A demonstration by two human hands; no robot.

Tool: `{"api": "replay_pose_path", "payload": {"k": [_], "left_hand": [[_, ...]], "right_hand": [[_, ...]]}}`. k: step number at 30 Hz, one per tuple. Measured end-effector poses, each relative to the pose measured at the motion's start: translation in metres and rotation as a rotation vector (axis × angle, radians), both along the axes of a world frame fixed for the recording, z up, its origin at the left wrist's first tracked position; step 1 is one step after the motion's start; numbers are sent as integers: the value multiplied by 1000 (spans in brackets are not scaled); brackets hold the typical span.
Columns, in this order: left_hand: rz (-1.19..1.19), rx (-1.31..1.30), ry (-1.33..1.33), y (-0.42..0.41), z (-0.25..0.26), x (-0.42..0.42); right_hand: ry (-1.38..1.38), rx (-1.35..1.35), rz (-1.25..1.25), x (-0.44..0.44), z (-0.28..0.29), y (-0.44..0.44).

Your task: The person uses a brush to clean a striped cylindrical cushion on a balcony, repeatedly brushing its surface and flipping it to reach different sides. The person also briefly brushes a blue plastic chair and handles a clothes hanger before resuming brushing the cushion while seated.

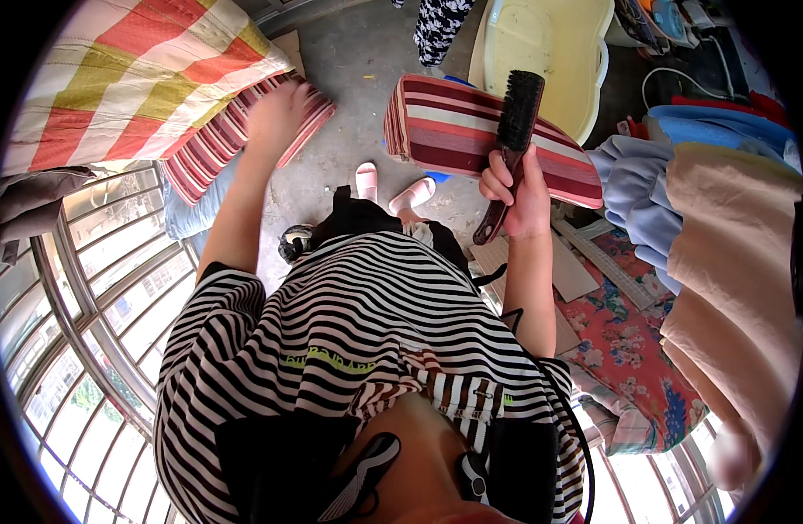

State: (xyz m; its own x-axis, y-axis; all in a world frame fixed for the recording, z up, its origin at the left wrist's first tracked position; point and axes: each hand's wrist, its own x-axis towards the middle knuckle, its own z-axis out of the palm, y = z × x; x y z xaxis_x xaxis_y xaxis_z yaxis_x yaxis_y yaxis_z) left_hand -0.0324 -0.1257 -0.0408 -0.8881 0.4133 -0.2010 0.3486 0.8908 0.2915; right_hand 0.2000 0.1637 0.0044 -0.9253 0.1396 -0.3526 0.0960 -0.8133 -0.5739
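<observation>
My right hand grips the dark handle of a brush, its black bristles pointing up and left. Behind the brush is a striped red, maroon and white cushion; whether the two touch I cannot tell. My left hand, blurred, is over a second striped cushion with narrower stripes. Its fingers are too smeared to read, and contact with the fabric is unclear. A checked cloth in red, olive and cream hangs just left of that hand and covers part of this cushion.
Beyond the right-hand cushion stands a pale yellow plastic tub. Pink slippers are on my feet on the grey concrete floor. To the right lie blue fabric, beige cloth and a keyboard on floral cloth. Barred windows flank the left.
</observation>
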Motion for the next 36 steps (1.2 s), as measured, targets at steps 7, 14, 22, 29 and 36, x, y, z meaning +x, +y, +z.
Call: {"api": "replay_pose_path", "payload": {"k": [7,14,22,29,36], "left_hand": [[-358,336,147,5,-8,36],[-372,595,51,122,13,89],[-386,668,92,129,1,76],[-440,648,114,131,9,80],[-391,630,50,114,3,90]], "right_hand": [[6,38,24,0,-2,1],[-105,1310,-202,-4,0,-23],[-1292,2110,-211,155,-11,114],[-328,2299,-141,75,25,-15],[-1459,2030,-202,212,-26,116]]}}
